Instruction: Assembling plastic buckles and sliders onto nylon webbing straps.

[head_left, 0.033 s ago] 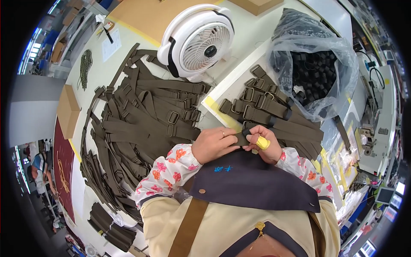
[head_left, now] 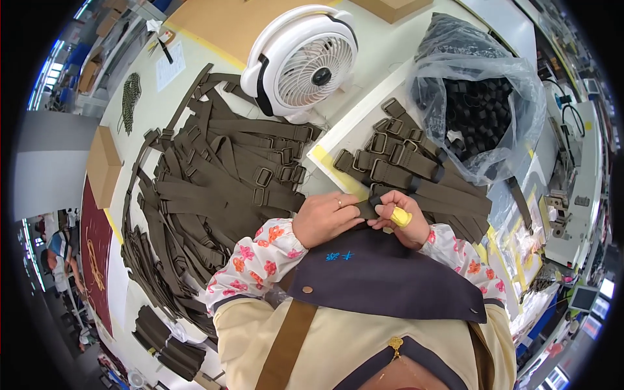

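Both hands are working one olive strap end [head_left: 368, 209] just above the apron, right at the table's near edge. Left hand [head_left: 325, 218] is pinching the strap w/ fingers closed on it; right hand [head_left: 402, 218], w/ a yellow finger cot [head_left: 400, 216], is gripping the other side, fingers curled tight. Best approach, prob.: keeping the webbing flat and taut, no twist, while feeding it thru a buckle. Finished straps w/ buckles [head_left: 403, 162] are lying just beyond; a big loose strap pile [head_left: 214, 188] is spreading to the left. White table [head_left: 383, 58] is also carrying a fan [head_left: 300, 62] and a plastic bag of black buckles [head_left: 478, 104]. Workshop benches around the rim.
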Demonstrator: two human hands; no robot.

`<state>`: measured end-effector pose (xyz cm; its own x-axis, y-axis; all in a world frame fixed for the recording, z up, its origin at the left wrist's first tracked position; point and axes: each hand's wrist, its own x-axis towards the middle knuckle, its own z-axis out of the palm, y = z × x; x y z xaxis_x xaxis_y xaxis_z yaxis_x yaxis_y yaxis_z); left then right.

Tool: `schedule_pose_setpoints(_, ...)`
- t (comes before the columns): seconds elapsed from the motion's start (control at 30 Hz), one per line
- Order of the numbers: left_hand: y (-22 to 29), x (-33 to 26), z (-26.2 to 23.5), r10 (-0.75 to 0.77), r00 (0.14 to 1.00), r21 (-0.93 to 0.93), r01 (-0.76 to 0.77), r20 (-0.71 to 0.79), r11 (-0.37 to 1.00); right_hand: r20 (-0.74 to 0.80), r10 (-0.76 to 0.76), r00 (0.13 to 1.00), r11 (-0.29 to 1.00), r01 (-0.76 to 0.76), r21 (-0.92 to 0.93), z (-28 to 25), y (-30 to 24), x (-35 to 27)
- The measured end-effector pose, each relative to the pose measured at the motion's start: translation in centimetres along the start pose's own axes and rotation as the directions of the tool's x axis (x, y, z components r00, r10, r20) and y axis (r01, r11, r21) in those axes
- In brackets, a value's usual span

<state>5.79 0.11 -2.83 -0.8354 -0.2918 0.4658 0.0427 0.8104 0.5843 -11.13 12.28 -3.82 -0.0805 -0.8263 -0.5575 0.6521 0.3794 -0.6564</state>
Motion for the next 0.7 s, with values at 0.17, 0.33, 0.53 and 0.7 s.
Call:
schedule_pose_setpoints(0.17,0.4,-0.3,0.2,0.061,0.998,0.099,-0.06,-0.013,0.993,0.043,0.133,0.99,0.99,-0.131,-0.053,0.0,-0.4,-0.4)
schedule_pose_setpoints(0.33,0.8,-0.4,0.5,0.114,0.993,0.046,-0.112,-0.041,0.993,0.217,0.356,0.909,0.934,-0.342,-0.099,0.5,-0.3,-0.3)
schedule_pose_setpoints(0.53,1.2,-0.5,1.0,0.055,0.99,0.149,-0.035,-0.132,0.988,0.323,0.31,0.894,0.951,-0.288,-0.114,1.3,-0.5,-0.9)
schedule_pose_setpoints(0.7,1.3,-0.1,1.4,-0.009,0.988,-0.007,0.008,-0.153,1.0,0.445,0.269,0.854,0.957,-0.185,-0.223,0.5,-0.9,-0.1)
